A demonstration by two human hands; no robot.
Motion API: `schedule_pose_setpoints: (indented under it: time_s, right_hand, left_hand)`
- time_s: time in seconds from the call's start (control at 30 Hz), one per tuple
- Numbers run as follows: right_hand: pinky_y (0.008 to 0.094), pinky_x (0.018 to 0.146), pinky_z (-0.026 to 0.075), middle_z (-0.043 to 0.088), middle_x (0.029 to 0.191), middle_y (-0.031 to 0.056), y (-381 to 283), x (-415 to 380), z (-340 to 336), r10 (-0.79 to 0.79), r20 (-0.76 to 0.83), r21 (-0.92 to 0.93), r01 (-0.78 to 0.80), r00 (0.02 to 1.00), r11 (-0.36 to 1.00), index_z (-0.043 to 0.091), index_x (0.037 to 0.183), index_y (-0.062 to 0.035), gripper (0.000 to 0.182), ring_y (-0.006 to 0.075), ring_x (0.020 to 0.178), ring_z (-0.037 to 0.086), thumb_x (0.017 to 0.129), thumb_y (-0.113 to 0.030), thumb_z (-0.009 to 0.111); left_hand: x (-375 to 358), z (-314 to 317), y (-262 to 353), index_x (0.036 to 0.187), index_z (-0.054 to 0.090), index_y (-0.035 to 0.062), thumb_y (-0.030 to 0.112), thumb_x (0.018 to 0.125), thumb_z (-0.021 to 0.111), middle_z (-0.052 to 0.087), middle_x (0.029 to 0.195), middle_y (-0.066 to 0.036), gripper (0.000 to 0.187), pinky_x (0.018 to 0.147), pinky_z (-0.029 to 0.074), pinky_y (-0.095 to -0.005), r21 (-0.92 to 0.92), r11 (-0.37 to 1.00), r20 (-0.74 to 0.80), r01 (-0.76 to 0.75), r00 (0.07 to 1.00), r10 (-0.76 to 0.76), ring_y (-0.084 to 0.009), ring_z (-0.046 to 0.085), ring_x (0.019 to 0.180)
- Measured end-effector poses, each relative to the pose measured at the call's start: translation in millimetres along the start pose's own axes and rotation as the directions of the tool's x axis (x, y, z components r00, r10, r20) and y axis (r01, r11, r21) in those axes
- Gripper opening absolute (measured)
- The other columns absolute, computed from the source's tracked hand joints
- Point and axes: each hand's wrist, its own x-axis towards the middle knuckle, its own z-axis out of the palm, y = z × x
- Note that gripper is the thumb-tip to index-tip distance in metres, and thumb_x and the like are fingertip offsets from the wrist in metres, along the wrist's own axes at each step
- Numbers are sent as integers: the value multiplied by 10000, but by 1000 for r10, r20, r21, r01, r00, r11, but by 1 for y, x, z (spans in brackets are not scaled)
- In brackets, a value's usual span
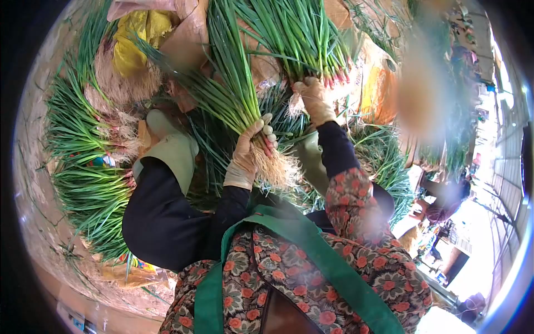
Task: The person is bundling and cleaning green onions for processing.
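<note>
My left hand (243,158), in a thin pale glove, is closed around a bunch of green onions (236,83). Their long leaves point up and away, and a mass of pale roots (275,166) hangs below my fist. The fingertips wrap over the white and reddish stems. My right hand (315,102), gloved too, reaches forward to a larger heap of green onions (295,39). Its fingers are curled on the stems at the root end of that heap; how many stems they grip is hidden.
Bundles of green onions (89,183) lie along the left. A yellow bag (136,42) sits at upper left, and an orange sack (378,89) right of the heap. Loose greens (384,158) lie beside my right knee. Another person (445,200) is at the far right. A blurred smear covers the upper right.
</note>
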Motion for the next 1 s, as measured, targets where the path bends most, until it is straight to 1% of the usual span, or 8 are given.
schedule_pose_setpoints:
  time_s: [0.1, 0.23, 0.33, 0.43, 0.5, 0.6, 0.83, 1.0]
  right_hand:
    - [425, 754, 469, 626, 854, 227, -30, 6, -14, 110, 304, -438, 36, 946, 898, 599, 924, 0, 330, 363, 857, 605, 826, -314, 567]
    - [392, 697, 479, 636, 864, 176, -66, -55, -49, -172, 319, 20, 175, 932, 984, 590, 970, -49, 226, 328, 835, 614, 846, -230, 540]
    - [359, 717, 481, 628, 941, 153, -50, -94, -36, -324, 645, -34, 449, 692, 893, 591, 1045, -61, 237, 299, 848, 616, 874, -211, 528]
    - [339, 737, 475, 625, 947, 147, -43, -96, -35, -380, 550, 217, 312, 744, 925, 584, 1071, -52, 287, 263, 845, 609, 881, -259, 527]
    - [317, 742, 469, 633, 914, 112, -51, -82, -29, -197, 641, 432, -136, 742, 892, 591, 1065, -34, 348, 190, 824, 593, 887, -328, 532]
    - [288, 699, 479, 631, 856, 45, -95, -73, -24, -75, 732, 673, -700, 677, 240, 627, 982, -24, 358, 142, 760, 590, 874, -361, 570]
    - [281, 643, 472, 645, 790, 47, -69, -58, 44, -7, 492, 694, -387, 871, 606, 616, 986, 4, 319, 127, 708, 583, 829, -271, 648]
    - [424, 700, 470, 633, 859, 180, -51, -69, 27, -289, 279, 93, 274, 916, 957, 637, 957, -104, 337, 356, 818, 601, 901, -382, 456]
  left_hand:
    - [6, 5, 0, 1039, 559, 34, 170, 830, 618, 601, 767, -53, 257, 562, 473, -317, 169, 984, -126, -63, 988, 85, -170, 569, 659]
    - [4, 3, 2, 968, 553, 28, 199, 849, 583, 609, 717, -83, 211, 526, 510, -323, 348, 937, -214, -19, 972, 99, -192, 595, 591]
    - [12, -10, -5, 913, 549, 21, 194, 849, 573, 590, 640, -96, 186, 481, 496, -280, 406, 913, -279, -29, 948, 154, -189, 575, 504]
    - [12, -12, -3, 858, 552, 29, 188, 847, 576, 585, 635, -84, 161, 475, 493, -282, 445, 894, -178, -54, 973, 147, -193, 579, 513]
    - [12, -9, -5, 838, 556, 35, 182, 847, 574, 586, 638, -79, 149, 473, 494, -285, 426, 901, -206, -85, 960, 188, -189, 578, 515]
    - [9, -8, -8, 830, 564, 39, 173, 845, 578, 590, 653, -72, 135, 476, 496, -289, 406, 911, -249, -67, 952, 181, -185, 579, 528]
    - [2, 4, -3, 868, 572, 40, 175, 817, 621, 597, 663, -75, 152, 496, 498, -291, 321, 947, -332, 8, 937, 105, -186, 585, 535]
    - [10, -7, -8, 930, 571, 49, 186, 812, 625, 605, 689, -77, 188, 493, 496, -305, 402, 916, -282, -17, 949, 141, -185, 593, 557]
